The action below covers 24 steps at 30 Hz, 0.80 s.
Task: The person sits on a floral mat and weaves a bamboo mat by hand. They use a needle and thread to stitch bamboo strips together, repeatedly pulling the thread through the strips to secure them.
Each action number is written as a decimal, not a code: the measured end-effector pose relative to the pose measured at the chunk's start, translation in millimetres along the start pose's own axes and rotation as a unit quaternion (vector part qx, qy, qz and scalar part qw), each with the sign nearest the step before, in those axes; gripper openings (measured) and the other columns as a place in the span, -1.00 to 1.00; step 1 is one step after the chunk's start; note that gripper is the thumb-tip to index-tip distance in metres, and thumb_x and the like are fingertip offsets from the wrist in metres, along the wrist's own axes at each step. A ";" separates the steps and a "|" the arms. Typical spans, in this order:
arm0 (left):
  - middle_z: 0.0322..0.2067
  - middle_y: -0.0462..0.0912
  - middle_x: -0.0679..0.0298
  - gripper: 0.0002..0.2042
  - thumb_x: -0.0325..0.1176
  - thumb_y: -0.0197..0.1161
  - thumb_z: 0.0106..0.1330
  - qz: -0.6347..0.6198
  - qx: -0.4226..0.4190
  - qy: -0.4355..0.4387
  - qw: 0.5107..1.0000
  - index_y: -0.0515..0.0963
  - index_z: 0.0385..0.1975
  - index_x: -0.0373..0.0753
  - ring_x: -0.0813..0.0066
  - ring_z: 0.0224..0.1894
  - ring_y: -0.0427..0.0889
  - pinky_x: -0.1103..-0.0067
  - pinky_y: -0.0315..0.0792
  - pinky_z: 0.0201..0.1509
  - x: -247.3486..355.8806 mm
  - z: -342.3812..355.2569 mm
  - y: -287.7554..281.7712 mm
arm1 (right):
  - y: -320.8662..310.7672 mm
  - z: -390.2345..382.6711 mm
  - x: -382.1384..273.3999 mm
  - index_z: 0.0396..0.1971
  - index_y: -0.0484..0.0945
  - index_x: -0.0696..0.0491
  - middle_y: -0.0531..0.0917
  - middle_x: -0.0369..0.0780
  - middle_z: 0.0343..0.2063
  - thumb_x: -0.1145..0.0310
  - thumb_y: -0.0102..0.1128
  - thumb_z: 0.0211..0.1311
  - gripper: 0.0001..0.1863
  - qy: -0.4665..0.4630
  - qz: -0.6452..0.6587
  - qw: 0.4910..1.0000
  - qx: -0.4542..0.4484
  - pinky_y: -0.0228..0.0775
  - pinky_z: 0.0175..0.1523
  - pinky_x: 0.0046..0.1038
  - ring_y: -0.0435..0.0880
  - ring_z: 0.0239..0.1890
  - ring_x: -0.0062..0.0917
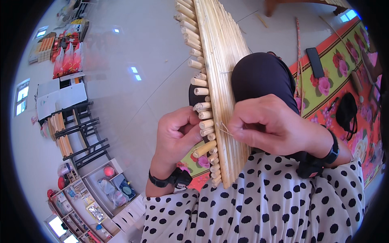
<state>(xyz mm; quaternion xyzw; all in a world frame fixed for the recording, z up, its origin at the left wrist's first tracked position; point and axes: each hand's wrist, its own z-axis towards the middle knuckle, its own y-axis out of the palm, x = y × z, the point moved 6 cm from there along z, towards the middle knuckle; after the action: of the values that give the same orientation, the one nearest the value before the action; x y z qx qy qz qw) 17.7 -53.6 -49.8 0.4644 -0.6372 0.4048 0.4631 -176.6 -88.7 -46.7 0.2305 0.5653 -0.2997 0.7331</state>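
A long panel of pale, straw-coloured stalks (223, 52), bound side by side, slants across my lap and leans against my dark-clad knee (263, 79). Along its left edge stick out several short, thick cut stalk ends (198, 91). My left hand (176, 131) is closed at these ends, thumb and fingers pressed to them; the fingertips are partly hidden behind the stalks. Over the panel's right side my right hand (267, 123) pinches a thin strand (225, 128) that comes out of the stalks. One yellower stalk end (204, 149) juts farther out below my left hand.
On the right, a flowered red and green mat (324, 91) holds a phone (315, 62) and a black face mask (346, 115). A wooden furniture leg (270, 8) stands at the top. Far left are folded black-framed furniture (83, 133) and an open shelf unit (91, 190) with goods.
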 end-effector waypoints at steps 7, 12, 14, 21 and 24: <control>-0.44 0.43 0.42 -0.78 -0.44 0.32 0.34 -0.016 -0.015 0.008 1.000 0.44 -0.46 -0.38 0.83 -0.42 0.40 0.79 0.29 -0.39 -4.1 0.5 -3.5 | -25.0 -2.3 -10.4 -0.27 0.58 0.12 0.54 -0.23 -0.46 0.59 0.31 0.09 -0.82 0.012 -0.202 0.975 0.094 0.34 -0.47 -0.47 0.53 -0.56 -0.44; -0.41 0.42 0.41 -0.77 -0.40 0.33 0.35 -0.013 0.003 -0.009 1.000 0.45 -0.45 -0.39 0.82 -0.40 0.41 0.79 0.30 -0.37 2.2 1.8 0.9 | -12.3 5.6 -18.0 -0.17 0.62 0.04 0.54 -0.25 -0.32 0.60 0.40 -0.08 -0.62 -0.097 -0.288 0.943 0.138 0.43 -0.47 -0.53 0.59 -0.53 -0.50; -0.41 0.41 0.41 -0.76 -0.40 0.34 0.35 -0.020 0.001 -0.008 1.000 0.45 -0.44 -0.39 0.82 -0.40 0.41 0.78 0.30 -0.37 3.4 2.4 1.8 | -5.0 6.0 -14.0 -0.22 0.64 0.03 0.55 -0.26 -0.29 0.59 0.43 -0.10 -0.65 -0.091 -0.274 0.952 0.100 0.50 -0.41 -0.49 0.63 -0.48 -0.45; -0.42 0.38 0.42 -0.80 -0.44 0.30 0.33 0.000 0.006 -0.010 1.000 0.45 -0.45 -0.39 0.83 -0.43 0.36 0.78 0.26 -0.41 1.6 1.6 0.6 | 1.0 14.1 -3.8 -0.37 0.61 0.08 0.58 -0.26 -0.33 0.58 0.40 0.02 -0.82 -0.087 -0.156 0.983 0.027 0.50 -0.36 -0.45 0.65 -0.42 -0.37; -0.44 0.37 0.44 -0.83 -0.48 0.28 0.30 0.018 0.003 -0.020 1.000 0.44 -0.46 -0.38 0.84 -0.48 0.32 0.78 0.22 -0.45 1.6 1.9 0.1 | -5.7 15.8 -5.9 -0.37 0.57 0.09 0.57 -0.23 -0.34 0.56 0.35 0.08 -0.86 -0.094 -0.089 0.990 -0.048 0.48 -0.34 -0.40 0.63 -0.40 -0.31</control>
<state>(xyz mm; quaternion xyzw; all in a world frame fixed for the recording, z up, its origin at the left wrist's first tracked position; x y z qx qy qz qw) 17.0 -55.8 -48.7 0.4627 -0.6533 0.4055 0.4412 -170.7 -102.4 -37.0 0.1142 0.5262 -0.3566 0.7635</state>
